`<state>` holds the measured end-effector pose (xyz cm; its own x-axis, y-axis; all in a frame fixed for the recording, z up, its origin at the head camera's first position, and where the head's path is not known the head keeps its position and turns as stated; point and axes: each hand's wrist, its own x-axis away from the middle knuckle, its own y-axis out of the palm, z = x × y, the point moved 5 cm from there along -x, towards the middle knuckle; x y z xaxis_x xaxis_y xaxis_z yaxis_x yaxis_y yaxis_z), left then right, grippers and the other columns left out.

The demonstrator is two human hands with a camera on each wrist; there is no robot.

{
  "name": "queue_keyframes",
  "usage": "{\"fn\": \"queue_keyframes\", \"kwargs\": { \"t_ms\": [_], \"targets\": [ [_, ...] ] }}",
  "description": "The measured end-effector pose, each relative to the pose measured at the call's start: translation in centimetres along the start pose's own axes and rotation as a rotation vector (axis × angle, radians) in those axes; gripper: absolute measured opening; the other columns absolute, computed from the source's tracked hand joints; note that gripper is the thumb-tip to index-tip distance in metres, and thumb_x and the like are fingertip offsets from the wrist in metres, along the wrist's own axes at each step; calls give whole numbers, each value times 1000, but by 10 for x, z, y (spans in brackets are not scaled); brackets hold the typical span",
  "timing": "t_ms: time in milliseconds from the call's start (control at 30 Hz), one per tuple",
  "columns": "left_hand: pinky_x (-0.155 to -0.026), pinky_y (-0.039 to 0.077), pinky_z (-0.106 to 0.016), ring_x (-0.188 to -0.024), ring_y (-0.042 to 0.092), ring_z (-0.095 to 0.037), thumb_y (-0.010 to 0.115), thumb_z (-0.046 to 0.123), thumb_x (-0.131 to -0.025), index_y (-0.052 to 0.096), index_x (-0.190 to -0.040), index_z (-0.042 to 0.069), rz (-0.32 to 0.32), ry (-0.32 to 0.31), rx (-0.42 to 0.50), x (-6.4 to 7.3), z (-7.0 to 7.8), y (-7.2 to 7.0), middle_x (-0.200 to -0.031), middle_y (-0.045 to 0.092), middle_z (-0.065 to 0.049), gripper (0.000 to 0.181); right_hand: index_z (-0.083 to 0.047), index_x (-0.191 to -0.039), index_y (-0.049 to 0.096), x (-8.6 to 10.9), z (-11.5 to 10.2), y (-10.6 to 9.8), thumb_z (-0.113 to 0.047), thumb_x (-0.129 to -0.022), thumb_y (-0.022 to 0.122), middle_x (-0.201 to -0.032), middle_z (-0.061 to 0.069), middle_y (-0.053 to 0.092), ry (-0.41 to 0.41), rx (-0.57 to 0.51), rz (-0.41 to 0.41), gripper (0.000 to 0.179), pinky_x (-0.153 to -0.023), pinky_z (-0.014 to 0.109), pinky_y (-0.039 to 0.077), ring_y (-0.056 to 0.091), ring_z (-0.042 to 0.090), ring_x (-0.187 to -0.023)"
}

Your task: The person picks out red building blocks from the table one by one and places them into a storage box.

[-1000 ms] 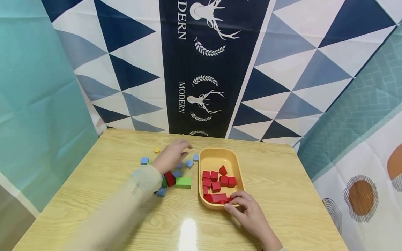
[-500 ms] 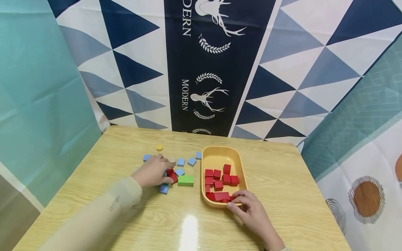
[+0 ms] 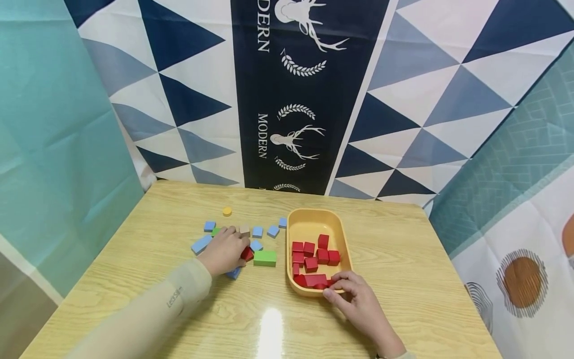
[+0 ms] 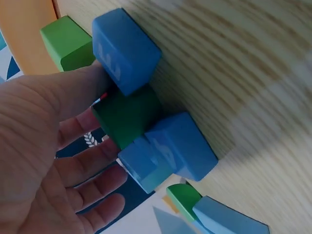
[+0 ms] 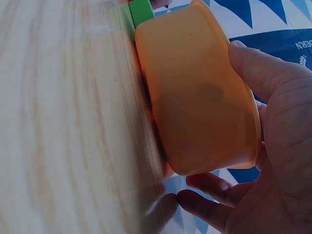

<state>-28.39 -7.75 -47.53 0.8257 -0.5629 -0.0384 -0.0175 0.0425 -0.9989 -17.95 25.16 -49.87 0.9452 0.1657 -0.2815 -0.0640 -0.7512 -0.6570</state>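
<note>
My left hand [image 3: 224, 251] reaches down into a group of loose building blocks, its thumb and fingers around a dark red block [image 3: 247, 254]. In the left wrist view, that block is mostly hidden behind a dark green block [image 4: 127, 114] and blue blocks [image 4: 126, 51], right by the thumb. My right hand [image 3: 358, 304] grips the near right rim of a yellow plastic container [image 3: 314, 213], thumb outside and fingers over the edge. Several red blocks [image 3: 311, 264] lie inside this container, mostly toward its near end.
A bright green block [image 3: 265, 258] lies between the left hand and the container. Light blue blocks [image 3: 273, 231], a tan block [image 3: 244, 230] and a yellow round piece [image 3: 227, 211] lie farther back on the wooden table [image 3: 385, 239]. A patterned cloth [image 3: 287, 99] hangs behind.
My left hand has come back from beside the container, moving left and toward me, and then closed in over the red block. The right hand stays on the container's rim.
</note>
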Motion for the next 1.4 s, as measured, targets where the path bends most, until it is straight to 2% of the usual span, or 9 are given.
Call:
{"fn": "queue_keyframes", "kwargs": {
  "t_ms": [233,300,500,667,767,900,1100,1267,1400],
  "targets": [
    [-95,52,-49,-104,60,-28,92,56,-78,74,-118,14,-10,15,-2,6,7,3,-116,74,-8,61,-31,-83,75,0,-1,1,-26,-92,86,-108,-2,74,-2,4,-2,15,-74,22,57,60,2,-94],
    [-96,51,-49,-102,60,-27,94,57,-75,75,-115,13,-13,27,-13,9,12,2,-111,74,-7,62,-31,-83,75,0,-1,2,-26,-92,86,-108,-2,74,-5,3,0,15,-73,23,57,60,2,-94],
    [-82,43,-38,-88,52,-21,94,48,-77,71,-105,14,-15,32,10,20,25,2,-89,72,-2,49,-31,-83,76,1,-3,3,-26,-91,87,-108,-3,74,-19,6,0,15,-73,22,56,60,2,-94],
    [-89,49,-42,-95,59,-24,91,40,-81,70,-109,13,149,60,10,22,34,-22,-98,75,-5,45,-32,-83,75,0,-3,3,-27,-91,87,-109,-5,73,-16,13,-5,15,-74,21,55,59,3,-94],
    [-105,54,-48,-110,64,-27,88,37,-86,70,-124,11,195,73,78,11,51,-42,-115,77,-7,49,-32,-83,75,0,-4,0,-25,-91,87,-109,-5,73,-21,7,4,16,-73,22,55,59,3,-94],
    [-118,50,-46,-125,62,-24,84,40,-92,64,-141,12,99,94,212,-12,86,-44,-134,73,-4,60,-32,-83,76,-1,-5,1,-24,-91,87,-109,-6,73,-35,-15,0,15,-73,22,55,59,4,-95],
    [-97,52,-27,-110,58,-14,80,38,-95,63,-141,17,-9,238,302,-45,135,-25,-127,72,5,54,-30,-87,77,-3,-6,8,-20,-92,86,-109,-4,74,-88,-47,-2,14,-73,22,57,61,6,-97],
    [-92,52,-22,-110,57,-11,78,37,-96,63,-142,20,-139,259,376,-63,152,-11,-125,71,6,52,-32,-86,76,-3,-8,9,-21,-93,85,-108,-10,72,-111,-29,1,16,-75,23,56,63,7,-98],
    [-99,53,-27,-113,58,-13,77,40,-97,64,-142,21,-181,237,330,-76,158,-4,-129,72,7,50,-32,-86,76,-1,-7,6,-20,-92,85,-107,-10,72,-111,-22,10,16,-74,24,57,62,6,-97]
  ]
}}
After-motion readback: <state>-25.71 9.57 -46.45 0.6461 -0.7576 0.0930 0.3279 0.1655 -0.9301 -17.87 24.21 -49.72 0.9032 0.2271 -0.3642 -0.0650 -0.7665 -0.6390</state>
